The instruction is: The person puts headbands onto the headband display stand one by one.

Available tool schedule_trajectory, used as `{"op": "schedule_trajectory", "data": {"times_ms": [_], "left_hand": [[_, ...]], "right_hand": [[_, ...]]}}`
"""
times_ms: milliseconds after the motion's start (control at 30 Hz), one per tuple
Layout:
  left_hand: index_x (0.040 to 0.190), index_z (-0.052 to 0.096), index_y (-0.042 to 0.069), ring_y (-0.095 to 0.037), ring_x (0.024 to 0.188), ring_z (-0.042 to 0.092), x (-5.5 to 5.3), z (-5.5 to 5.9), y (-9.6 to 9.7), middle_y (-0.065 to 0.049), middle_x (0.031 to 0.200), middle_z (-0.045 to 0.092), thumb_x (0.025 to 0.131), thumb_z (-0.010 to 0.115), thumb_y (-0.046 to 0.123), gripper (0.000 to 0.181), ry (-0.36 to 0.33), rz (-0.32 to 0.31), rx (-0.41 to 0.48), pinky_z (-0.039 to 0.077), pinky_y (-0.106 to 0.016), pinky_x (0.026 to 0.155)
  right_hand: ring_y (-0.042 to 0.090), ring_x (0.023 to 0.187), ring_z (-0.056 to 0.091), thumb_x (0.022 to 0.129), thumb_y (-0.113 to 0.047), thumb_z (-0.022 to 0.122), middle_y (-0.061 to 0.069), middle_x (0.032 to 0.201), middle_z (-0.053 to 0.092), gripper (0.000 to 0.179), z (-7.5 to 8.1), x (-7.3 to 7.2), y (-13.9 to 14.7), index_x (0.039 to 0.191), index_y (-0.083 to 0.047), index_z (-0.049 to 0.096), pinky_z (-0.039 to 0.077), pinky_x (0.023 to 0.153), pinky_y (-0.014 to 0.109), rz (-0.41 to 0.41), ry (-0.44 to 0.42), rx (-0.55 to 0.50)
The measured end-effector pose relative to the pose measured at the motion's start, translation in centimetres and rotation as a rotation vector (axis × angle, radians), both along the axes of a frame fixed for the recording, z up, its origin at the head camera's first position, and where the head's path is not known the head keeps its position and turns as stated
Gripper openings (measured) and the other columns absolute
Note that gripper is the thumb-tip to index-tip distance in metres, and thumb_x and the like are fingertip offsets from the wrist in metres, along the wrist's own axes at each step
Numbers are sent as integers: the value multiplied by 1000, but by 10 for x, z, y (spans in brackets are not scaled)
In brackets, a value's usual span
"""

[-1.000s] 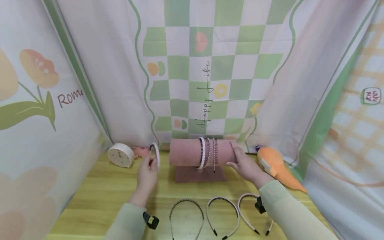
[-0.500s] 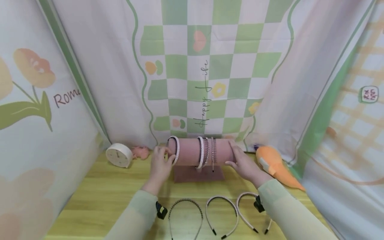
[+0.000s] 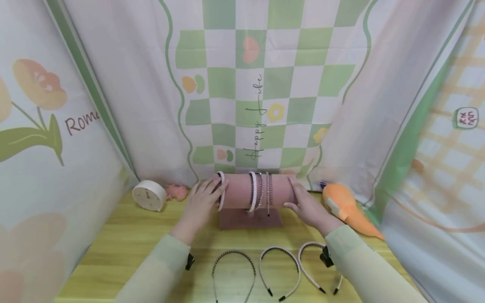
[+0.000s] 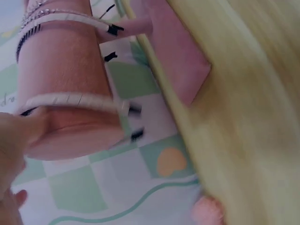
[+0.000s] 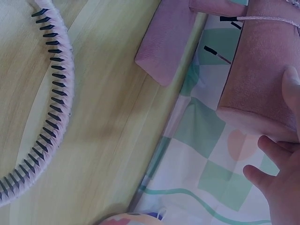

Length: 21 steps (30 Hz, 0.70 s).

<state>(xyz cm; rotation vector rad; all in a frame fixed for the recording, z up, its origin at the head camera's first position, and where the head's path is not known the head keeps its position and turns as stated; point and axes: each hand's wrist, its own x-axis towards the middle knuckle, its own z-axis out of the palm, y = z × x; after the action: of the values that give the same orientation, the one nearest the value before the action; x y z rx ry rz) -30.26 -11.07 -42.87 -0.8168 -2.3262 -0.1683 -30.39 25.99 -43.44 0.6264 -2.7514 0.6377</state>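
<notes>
A pink velvety headband stand (image 3: 238,191), a horizontal roll on a post and flat base, stands at the back of the table. On its left end sits a white headband (image 4: 75,100), with dark teeth and dark tips. My left hand (image 3: 201,204) reaches over that end, fingers extended and touching the headband. At the opposite end, my right hand (image 3: 308,208) rests against the roll, thumb in front. In the right wrist view, two of its fingers (image 5: 255,176) stick out past the roll's end. Around the middle sit another white headband (image 3: 253,193) and thinner beaded ones (image 3: 269,189).
Three headbands lie at the front: a dark one (image 3: 234,252), a pale one (image 3: 279,249) and a pink one (image 3: 308,277) partly under my right sleeve. A white round clock (image 3: 149,195) and a pink item (image 3: 177,192) stand left, an orange plush carrot (image 3: 350,210) right.
My left hand has carried the white headband rightward onto the stand's left end, let go of its pinch and straightened its fingers against it. The right hand has stayed at the right end.
</notes>
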Motion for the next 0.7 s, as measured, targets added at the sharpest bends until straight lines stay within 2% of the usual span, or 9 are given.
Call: {"op": "schedule_trajectory", "data": {"times_ms": [133, 233, 433, 533, 700], "left_hand": [[143, 55, 18, -37, 122, 52, 0, 8, 0, -19, 142, 50, 75, 85, 21, 74, 5, -23, -25, 40, -52, 100], [143, 54, 17, -34, 127, 50, 1, 12, 1, -17, 143, 50, 76, 84, 22, 74, -8, -8, -74, 40, -51, 101], [149, 43, 9, -30, 135, 43, 5, 21, 1, -12, 147, 48, 75, 86, 28, 88, -131, 30, -107, 34, -54, 107], [152, 38, 7, -29, 136, 41, 5, 22, 3, -10, 149, 46, 77, 84, 33, 91, -172, 55, -101, 31, -53, 110], [151, 39, 8, -27, 136, 41, 3, 17, 8, -8, 148, 48, 82, 80, 34, 85, -165, 78, -79, 32, -49, 108]], "right_hand": [[43, 139, 30, 96, -24, 67, 25, 159, 18, 94, 2, 1, -1, 160, -13, -1, 26, 112, 55, -1, -1, 2], [44, 139, 30, 96, -23, 67, 26, 159, 19, 94, 2, 2, -2, 160, -13, -1, 26, 112, 54, -2, -6, 6], [45, 138, 31, 95, -23, 67, 26, 158, 19, 94, 3, 3, -2, 160, -12, -1, 26, 112, 55, -8, -7, 4], [45, 138, 31, 95, -23, 67, 27, 158, 19, 94, 4, 4, -1, 159, -12, 0, 26, 112, 56, -11, -6, 0], [46, 137, 33, 96, -24, 67, 27, 158, 19, 93, 3, 3, -1, 160, -12, 0, 27, 111, 56, -6, -2, 6]]}}
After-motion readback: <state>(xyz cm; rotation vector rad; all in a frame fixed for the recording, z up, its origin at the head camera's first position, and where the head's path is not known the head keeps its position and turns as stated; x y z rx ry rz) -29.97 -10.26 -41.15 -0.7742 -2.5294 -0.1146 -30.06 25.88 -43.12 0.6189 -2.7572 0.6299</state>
